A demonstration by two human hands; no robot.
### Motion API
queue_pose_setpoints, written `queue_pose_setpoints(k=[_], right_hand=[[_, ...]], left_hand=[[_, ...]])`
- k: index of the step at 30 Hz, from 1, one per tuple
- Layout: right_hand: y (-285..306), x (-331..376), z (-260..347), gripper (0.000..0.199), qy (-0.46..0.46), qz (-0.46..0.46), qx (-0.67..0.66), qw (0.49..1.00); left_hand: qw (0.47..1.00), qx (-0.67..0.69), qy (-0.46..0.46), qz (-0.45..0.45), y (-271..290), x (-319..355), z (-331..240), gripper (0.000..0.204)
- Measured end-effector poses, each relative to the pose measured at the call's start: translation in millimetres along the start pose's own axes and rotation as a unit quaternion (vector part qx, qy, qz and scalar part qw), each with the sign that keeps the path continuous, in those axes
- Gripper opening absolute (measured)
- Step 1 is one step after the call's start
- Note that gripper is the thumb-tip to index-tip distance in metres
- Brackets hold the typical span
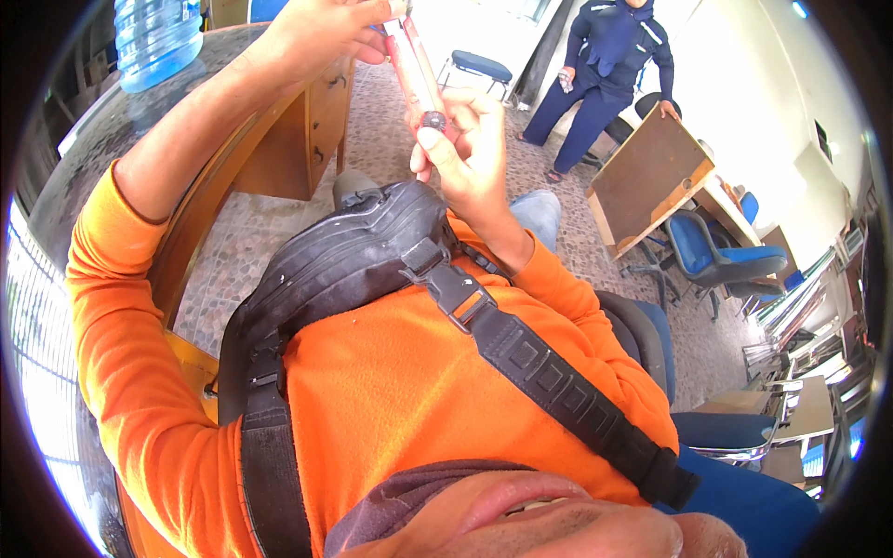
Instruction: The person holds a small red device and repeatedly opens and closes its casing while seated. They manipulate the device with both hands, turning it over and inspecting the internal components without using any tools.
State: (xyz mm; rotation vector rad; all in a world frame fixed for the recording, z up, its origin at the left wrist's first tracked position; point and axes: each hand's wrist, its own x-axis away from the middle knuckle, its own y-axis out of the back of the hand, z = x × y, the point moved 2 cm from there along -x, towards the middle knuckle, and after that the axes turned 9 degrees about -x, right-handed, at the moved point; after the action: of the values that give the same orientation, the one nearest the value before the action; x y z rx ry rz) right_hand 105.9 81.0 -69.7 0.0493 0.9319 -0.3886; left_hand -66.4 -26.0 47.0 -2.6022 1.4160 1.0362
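A slim red-and-pale stick-like thing (417, 70) with a dark ribbed round knob at its near end is held up in front of my chest; its exact kind is unclear. My right hand (470, 149) closes on the knob end, thumb pressed beside the knob and fingers behind. At the far end, my left hand (339, 28) pinches the tip between thumb and fingers, partly cut off by the frame's top edge. Below both hands, a black bag (344, 246) with buckled straps lies across my orange top.
Left of me runs a wooden desk with drawers (298, 139), a large blue water bottle (158, 42) on its dark top. A person in dark blue (609, 65) stands ahead, one hand on a tilted wooden panel (642, 177). Blue chairs (712, 251) stand at the right.
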Motion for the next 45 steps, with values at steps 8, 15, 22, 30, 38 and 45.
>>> queue_pose_setpoints(k=[8,15,22,30,38,45], right_hand=[[9,4,-10,0.024,0.012,0.025,0.072,0.997],[11,-4,3,0.032,0.002,0.051,0.122,0.991],[9,0,-3,0.025,0.015,-0.002,0.004,1.0],[16,-4,-3,0.024,0.067,-0.032,0.026,0.997],[14,-6,-2,0.028,0.054,-0.022,0.01,0.998],[6,2,2,0.028,0.041,-0.011,0.015,0.999]], left_hand=[[0.998,-0.027,-0.006,0.064,6,4,12,0.025],[0.997,-0.03,-0.034,0.063,7,-1,20,0.025],[0.997,0.0,-0.021,0.076,7,-2,21,0.026],[0.995,0.034,-0.042,0.086,1,0,17,0.032],[0.984,0.137,-0.032,0.107,-13,14,-7,0.03],[0.967,0.101,-0.083,0.218,-27,14,24,0.047]])
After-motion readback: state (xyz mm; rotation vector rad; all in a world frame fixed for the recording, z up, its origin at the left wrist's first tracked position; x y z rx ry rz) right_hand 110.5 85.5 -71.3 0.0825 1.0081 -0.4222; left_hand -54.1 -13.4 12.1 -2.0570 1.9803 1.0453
